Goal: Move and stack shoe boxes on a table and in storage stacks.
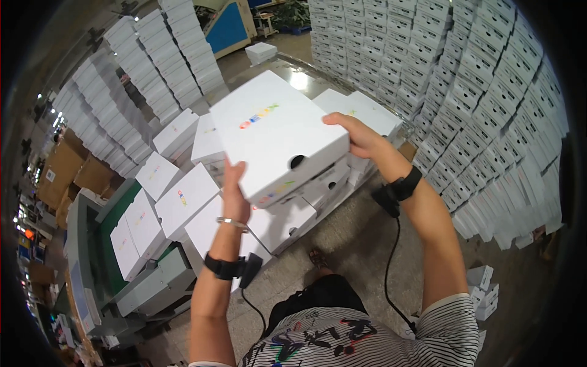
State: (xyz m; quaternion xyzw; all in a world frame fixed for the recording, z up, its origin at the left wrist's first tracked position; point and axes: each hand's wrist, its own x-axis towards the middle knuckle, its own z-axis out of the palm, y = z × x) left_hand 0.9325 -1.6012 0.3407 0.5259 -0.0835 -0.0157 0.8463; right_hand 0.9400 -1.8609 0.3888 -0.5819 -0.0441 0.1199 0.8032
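Between both hands I hold a white lidded cardboard box (pixel 275 122) with coloured print on its lid and a dark round finger hole in its near side. My left hand (pixel 235 192) is closed on its near left corner, thumb up along the edge. At its right edge, my right hand (pixel 356 134) grips with the thumb over the lid; its other fingers are mostly hidden. Directly below, more white boxes (pixel 281 223) show on the table, partly covered by the held one. Whether a second box is held underneath, I cannot tell.
A conveyor with a green belt (pixel 110 241) at left carries several white boxes (pixel 143 223). Tall stacks of white boxes (pixel 391 55) rise at far right, others (pixel 165 55) at far left. One box (pixel 261 51) lies on the shiny table's (pixel 299 79) far end. Cables hang from both wrist straps.
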